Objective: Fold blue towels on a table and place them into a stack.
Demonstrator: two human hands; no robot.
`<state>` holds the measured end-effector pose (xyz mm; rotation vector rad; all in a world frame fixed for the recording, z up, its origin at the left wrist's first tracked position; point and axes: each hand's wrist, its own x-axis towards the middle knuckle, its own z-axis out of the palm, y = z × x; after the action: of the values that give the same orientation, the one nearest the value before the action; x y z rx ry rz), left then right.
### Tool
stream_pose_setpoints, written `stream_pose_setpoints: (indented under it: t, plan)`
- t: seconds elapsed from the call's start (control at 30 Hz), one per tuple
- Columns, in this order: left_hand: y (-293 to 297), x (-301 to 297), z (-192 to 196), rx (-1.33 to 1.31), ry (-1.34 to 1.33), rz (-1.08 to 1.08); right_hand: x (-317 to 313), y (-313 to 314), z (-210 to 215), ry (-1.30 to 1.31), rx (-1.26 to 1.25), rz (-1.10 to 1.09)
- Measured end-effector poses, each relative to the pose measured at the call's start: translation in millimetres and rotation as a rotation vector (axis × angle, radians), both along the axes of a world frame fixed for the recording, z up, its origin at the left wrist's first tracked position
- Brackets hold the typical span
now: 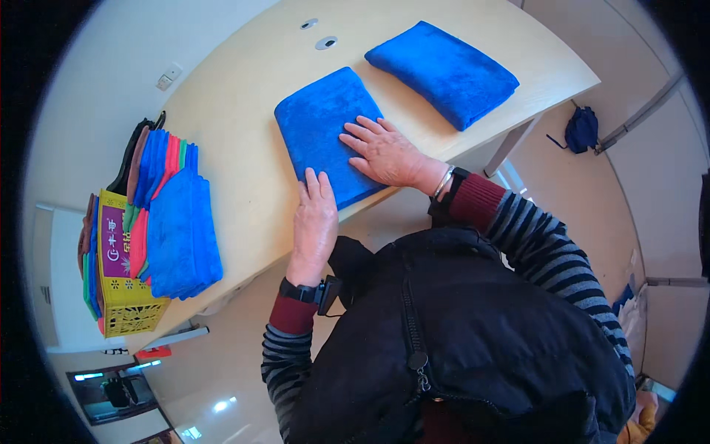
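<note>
A folded blue towel (318, 122) lies on the pale wooden table (244, 170) right in front of me, near its front edge. My right hand (386, 154) rests on the towel's right side, palm down with the fingers spread. At the towel's lower left edge is my left hand (316, 222), its fingers stretched out along the cloth and gripping nothing. A second folded blue towel (447, 74) lies apart, farther back to the right.
On the table's left end stands a yellow plastic basket (133, 311) with blue, red, green and brown cloths (181, 229) draped over its sides. Two round inserts (326, 43) sit in the tabletop. A dark blue bag (581, 129) lies beyond the table's right end.
</note>
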<state>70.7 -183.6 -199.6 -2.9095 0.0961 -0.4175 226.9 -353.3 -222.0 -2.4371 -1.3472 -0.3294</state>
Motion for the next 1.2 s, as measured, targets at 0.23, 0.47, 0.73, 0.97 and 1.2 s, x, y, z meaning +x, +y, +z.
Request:
stream_pose_setpoints:
  t: [0.23, 0.47, 0.73, 0.97, 1.2]
  plan:
    - [5.6, -18.8, -1.1, -0.103, -0.066, -0.039, -3.4, 7.3, 21.8, 0.042, -0.111, 0.027]
    - [-58.4, -46.4, 170.4, -1.266, -0.014, -0.82, -10.8, 32.3, 12.2, -0.051, -0.009, 0.033]
    - [-96.1, -59.7, 234.7, -1.657, 0.246, -1.49, -13.7, 34.4, 7.5, -0.06, -0.004, 0.07]
    - [-112.1, -51.1, 247.4, -1.777, 0.476, -1.687, -10.6, 28.9, 12.4, -0.043, -0.032, 0.041]
    - [-114.8, -51.3, 242.4, -1.77, 0.523, -1.667, -12.5, 29.4, 14.8, -0.023, -0.058, 0.027]
